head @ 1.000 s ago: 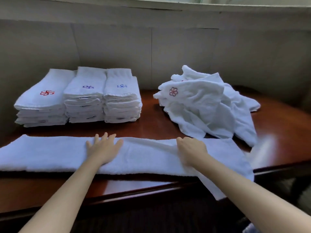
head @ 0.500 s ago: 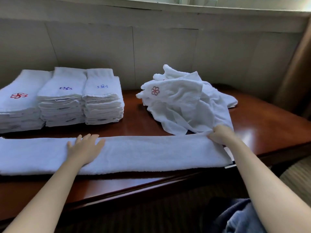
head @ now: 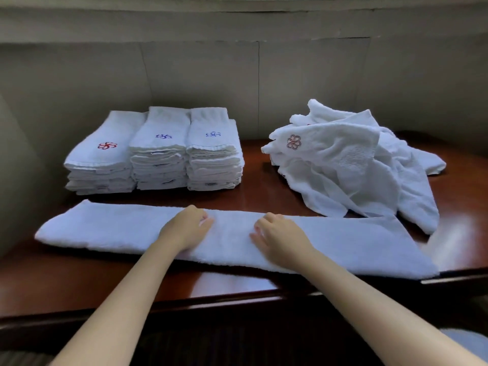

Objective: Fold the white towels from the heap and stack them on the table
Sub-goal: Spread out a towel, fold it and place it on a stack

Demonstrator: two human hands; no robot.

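Long white terry towel folded into a narrow strip (head: 105,228) lies flat across the front of the dark red-brown polished wooden counter (head: 66,286), running L to R, its R end reaching the counter's edge. Both hands sit on the strip's middle, near each other w/ a bare patch of towel between. Left hand (head: 186,228) rests knuckles-up, fingers curled under at the tips; right hand (head: 277,239) likewise, fingers bent down onto the cloth. Can't tell whether either pinches a fold or just presses. Behind the strip, back L: three neat stacks of folded white towels w/ red and blue embroidered logos (head: 155,151). Back R, just beyond the strip's R part: loose heap of unfolded white towels (head: 351,167), one showing a red flower logo.
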